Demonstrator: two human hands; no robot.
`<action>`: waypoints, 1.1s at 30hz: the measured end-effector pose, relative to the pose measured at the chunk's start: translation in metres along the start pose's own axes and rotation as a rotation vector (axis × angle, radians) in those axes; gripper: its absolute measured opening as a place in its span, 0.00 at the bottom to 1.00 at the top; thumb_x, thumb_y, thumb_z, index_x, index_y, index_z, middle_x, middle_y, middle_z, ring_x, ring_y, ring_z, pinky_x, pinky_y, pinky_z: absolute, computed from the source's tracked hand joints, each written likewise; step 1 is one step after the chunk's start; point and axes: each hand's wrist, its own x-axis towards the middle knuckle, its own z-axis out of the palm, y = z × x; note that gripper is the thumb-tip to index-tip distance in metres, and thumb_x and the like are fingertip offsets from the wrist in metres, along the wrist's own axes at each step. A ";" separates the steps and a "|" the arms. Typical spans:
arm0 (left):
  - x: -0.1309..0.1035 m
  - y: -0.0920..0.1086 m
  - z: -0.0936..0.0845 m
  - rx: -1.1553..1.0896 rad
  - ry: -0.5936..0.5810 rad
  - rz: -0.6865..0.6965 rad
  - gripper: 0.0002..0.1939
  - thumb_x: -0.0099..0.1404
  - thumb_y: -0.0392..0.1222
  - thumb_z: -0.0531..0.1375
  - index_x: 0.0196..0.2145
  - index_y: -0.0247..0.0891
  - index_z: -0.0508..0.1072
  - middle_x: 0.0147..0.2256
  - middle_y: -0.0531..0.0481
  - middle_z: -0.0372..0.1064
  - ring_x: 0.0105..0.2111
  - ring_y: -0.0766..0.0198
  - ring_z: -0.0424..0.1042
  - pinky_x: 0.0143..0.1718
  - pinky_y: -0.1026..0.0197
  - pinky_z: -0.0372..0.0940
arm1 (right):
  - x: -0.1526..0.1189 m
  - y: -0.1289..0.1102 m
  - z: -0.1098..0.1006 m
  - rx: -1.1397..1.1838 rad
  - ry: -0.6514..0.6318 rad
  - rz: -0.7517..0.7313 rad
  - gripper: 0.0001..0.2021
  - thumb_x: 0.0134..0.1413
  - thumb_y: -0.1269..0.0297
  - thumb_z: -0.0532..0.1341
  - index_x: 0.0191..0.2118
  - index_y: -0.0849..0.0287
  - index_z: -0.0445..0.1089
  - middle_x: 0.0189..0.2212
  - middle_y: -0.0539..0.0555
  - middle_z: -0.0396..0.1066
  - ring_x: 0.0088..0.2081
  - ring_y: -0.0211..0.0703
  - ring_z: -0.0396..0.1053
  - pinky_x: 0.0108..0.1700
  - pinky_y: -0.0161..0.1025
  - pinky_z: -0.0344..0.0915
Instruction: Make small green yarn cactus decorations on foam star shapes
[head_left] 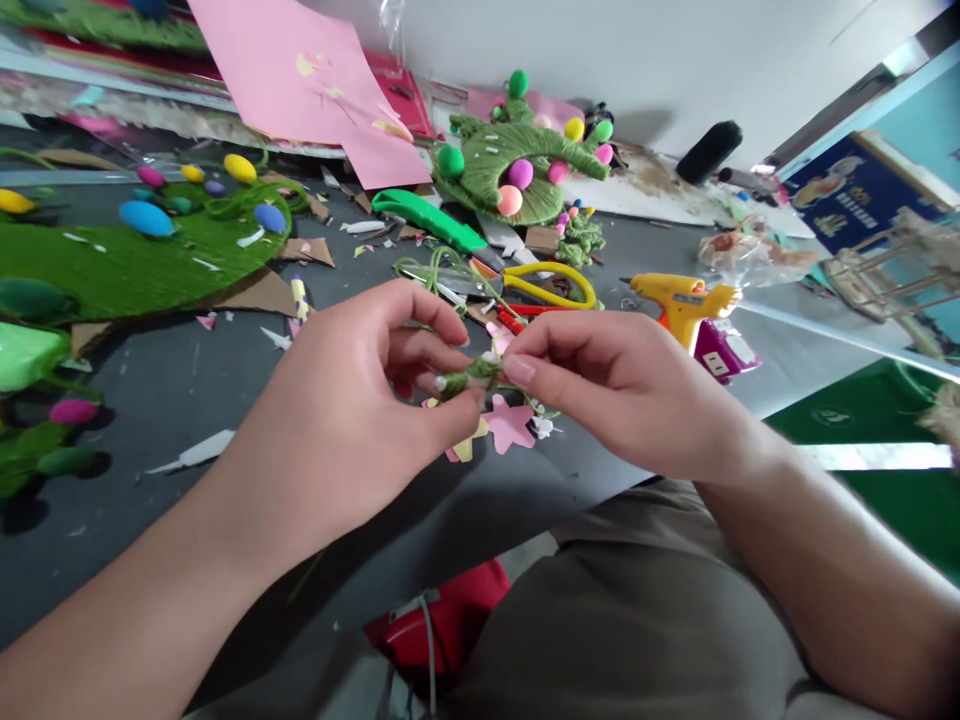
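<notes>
Between my two hands is a small white stick wound with green yarn [471, 379], held above the table's front part. My left hand [360, 400] grips it from the left, thumb below and fingers curled over. The fingertips of my right hand [600, 385] pinch its right end, where loose yarn strands show. Just beneath lie a pink paper star [510, 423] and a pale yellow paper star [469, 443], partly covered by my left thumb. Behind my hands are yellow-handled scissors [551, 278] and a green utility knife [429, 218].
A yellow glue gun [679, 300] rests to the right. Green yarn-wrapped shapes with coloured balls stand at the back [525, 165] and left [97, 270]. Pink paper [307, 85] leans behind. Scraps of card and paper litter the grey table [300, 520].
</notes>
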 end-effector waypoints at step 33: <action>0.007 -0.004 -0.007 -0.713 -0.137 -0.184 0.18 0.51 0.33 0.77 0.38 0.44 0.79 0.28 0.58 0.80 0.30 0.63 0.82 0.32 0.68 0.77 | -0.007 0.002 0.000 -0.280 0.215 -0.427 0.10 0.62 0.73 0.63 0.39 0.49 0.80 0.35 0.50 0.79 0.36 0.42 0.76 0.38 0.42 0.72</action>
